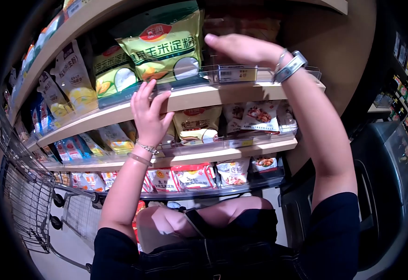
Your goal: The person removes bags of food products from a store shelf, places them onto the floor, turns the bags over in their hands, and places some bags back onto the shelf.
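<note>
A green-and-yellow bag of corn starch stands upright at the front of the upper shelf. My left hand is at that shelf's front edge, just below the bag. Its fingers are spread and the fingertips reach the clear plastic lip; whether they touch the bag I cannot tell. To the right of the bag is my right hand, stretched out flat, its fingertips close to the bag's right edge. Both hands look free of any object. A price tag sits on the lip under my right hand.
Another corn starch bag and pale pouches stand to the left. Bags fill the middle shelf, with red-and-white packets below. A wire shopping cart is at the left. A dark bin-like case stands at the right.
</note>
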Motion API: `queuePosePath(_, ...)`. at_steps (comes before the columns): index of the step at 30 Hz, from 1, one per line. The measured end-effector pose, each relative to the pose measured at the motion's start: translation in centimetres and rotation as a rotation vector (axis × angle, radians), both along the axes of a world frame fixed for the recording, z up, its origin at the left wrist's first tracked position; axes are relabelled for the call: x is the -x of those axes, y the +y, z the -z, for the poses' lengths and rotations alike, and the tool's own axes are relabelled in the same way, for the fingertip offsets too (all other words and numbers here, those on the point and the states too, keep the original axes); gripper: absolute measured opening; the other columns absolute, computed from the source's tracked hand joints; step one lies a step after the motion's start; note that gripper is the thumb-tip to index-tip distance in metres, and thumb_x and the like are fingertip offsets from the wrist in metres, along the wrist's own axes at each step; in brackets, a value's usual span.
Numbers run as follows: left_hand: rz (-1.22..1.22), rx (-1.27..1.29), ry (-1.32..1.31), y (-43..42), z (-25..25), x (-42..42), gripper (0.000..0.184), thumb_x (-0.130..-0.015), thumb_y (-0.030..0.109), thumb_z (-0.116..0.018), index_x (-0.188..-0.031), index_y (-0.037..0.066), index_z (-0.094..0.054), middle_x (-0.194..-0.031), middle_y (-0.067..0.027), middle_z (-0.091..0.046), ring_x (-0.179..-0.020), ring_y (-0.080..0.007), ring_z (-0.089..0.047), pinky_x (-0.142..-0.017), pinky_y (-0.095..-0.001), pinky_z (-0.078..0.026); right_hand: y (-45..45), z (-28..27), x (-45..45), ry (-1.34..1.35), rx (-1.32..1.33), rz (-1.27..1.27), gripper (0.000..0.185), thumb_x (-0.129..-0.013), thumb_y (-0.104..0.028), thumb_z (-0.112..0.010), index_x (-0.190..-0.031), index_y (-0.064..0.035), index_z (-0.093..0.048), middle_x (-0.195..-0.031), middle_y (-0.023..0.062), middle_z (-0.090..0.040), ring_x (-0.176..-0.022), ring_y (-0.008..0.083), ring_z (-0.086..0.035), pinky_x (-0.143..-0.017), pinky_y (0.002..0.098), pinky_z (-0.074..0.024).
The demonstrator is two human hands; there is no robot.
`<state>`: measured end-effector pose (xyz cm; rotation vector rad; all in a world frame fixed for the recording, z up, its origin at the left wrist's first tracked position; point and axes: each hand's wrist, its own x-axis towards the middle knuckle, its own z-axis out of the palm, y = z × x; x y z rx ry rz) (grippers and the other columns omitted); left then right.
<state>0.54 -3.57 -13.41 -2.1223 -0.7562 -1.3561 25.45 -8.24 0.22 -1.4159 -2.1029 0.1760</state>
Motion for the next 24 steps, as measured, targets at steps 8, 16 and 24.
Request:
queuePosePath(8,0.109,-0.026,0.031,0.7,-0.7,0.7,0.046,-0.052,0.015,-0.073,-0.097,0.014,-0.063,-0.082,-0.0030,-0.054,-0.077,-0.0225,-0.049,-0.071,-0.0355,-0.036,14.1,-5.2,-25.3,-0.278,-0.273,0.393,0.041,-0.077,-0.021,-0.051,-0.115,-0.0037,-0.053,-0.114,0.0187,-0.055,-0.107,0.0298,-0.052,-0.094,0.0335,-0.0370)
queuePosePath(16,0.066,-0.078,0.110,1.0,-0.8,1.5,0.040,-0.060,0.026,-0.069,-0.094,0.007,-0.064,-0.072,-0.0036,-0.045,-0.066,-0.0220,-0.044,-0.065,-0.0360,-0.035,20.2,-8.6,-22.0,-0.625,-0.250,0.358,0.053,-0.073,-0.025,-0.060,-0.121,-0.0065,-0.048,-0.114,0.0146,-0.055,-0.107,0.0244,-0.050,-0.091,0.0326,-0.0389)
queuePosePath(24,0.024,-0.195,0.073,1.7,-0.4,1.3,0.032,-0.065,0.030,-0.062,-0.091,0.013,-0.066,-0.071,0.0000,-0.045,-0.066,-0.0187,-0.044,-0.065,-0.0346,-0.036,19.4,-6.8,-18.7,-0.613,-0.058,0.436,0.069,-0.064,-0.032,-0.068,-0.125,-0.0081,-0.044,-0.119,0.0127,-0.052,-0.112,0.0244,-0.046,-0.094,0.0326,-0.0379)
